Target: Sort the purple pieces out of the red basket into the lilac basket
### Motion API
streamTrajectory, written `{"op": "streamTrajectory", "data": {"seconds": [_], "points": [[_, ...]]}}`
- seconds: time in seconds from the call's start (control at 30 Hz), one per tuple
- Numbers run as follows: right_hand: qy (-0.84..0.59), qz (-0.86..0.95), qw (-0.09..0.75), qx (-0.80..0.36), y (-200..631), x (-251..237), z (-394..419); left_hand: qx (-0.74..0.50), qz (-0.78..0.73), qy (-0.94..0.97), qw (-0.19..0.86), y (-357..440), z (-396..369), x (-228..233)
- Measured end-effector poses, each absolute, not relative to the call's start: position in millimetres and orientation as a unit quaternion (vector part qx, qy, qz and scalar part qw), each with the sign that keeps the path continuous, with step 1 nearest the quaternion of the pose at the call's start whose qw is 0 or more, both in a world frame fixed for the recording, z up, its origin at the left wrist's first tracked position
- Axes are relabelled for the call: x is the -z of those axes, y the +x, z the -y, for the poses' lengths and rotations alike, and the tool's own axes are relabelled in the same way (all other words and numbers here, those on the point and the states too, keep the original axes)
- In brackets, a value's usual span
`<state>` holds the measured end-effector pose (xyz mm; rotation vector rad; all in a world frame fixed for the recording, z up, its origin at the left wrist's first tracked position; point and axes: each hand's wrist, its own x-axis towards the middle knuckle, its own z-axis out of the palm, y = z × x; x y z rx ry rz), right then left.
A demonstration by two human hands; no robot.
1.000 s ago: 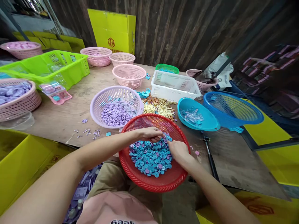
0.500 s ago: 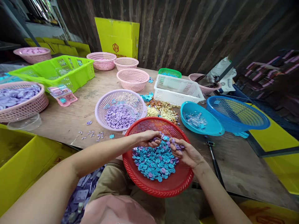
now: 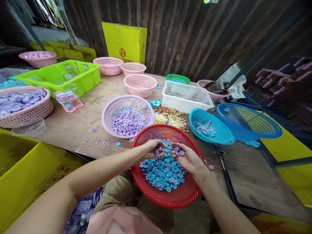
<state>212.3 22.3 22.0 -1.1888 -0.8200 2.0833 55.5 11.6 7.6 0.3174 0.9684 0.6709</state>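
Note:
A red basket [image 3: 168, 202] rests tilted against the table edge, in front of my body. Inside it lies a heap of small round blue pieces [image 3: 162, 170] with a few purple ones mixed in. Over the heap, my left hand [image 3: 156, 148] is curled around some small purple round pieces [image 3: 158, 150]. Close by on the right, my right hand [image 3: 186, 157] cups several purple round pieces [image 3: 178, 151] in its fingers. Beyond the red basket, a lilac basket [image 3: 107, 113] holds many loose purple pieces [image 3: 128, 123] of the same sort.
Pink baskets [image 3: 140, 85], a lime green crate [image 3: 85, 79] and a white basket [image 3: 187, 100] stand farther back. To the right are a turquoise bowl [image 3: 226, 135], a blue basket [image 3: 248, 125] and a black-handled tool [image 3: 227, 180]. A yellow carton [image 3: 36, 169] sits at lower left.
My hands have moved slightly apart, and the fingers of both now cup the purple pieces more visibly. The whole view has shifted a little.

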Motion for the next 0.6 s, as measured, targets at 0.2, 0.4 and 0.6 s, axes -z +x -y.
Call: {"op": "streamTrajectory", "data": {"seconds": [0.2,0.4,0.6], "points": [[-0.477,0.604,0.385,-0.509,167,-27,-1,-0.423,-0.329,-0.020,0.844,72,6,-12],[-0.417,0.773,0.344,-0.332,144,-33,16,-0.529,-0.270,-0.152,0.790,76,11,-17],[-0.446,0.744,0.409,-0.281,166,-60,11,-0.517,-0.271,-0.103,0.805,39,6,-29]]}}
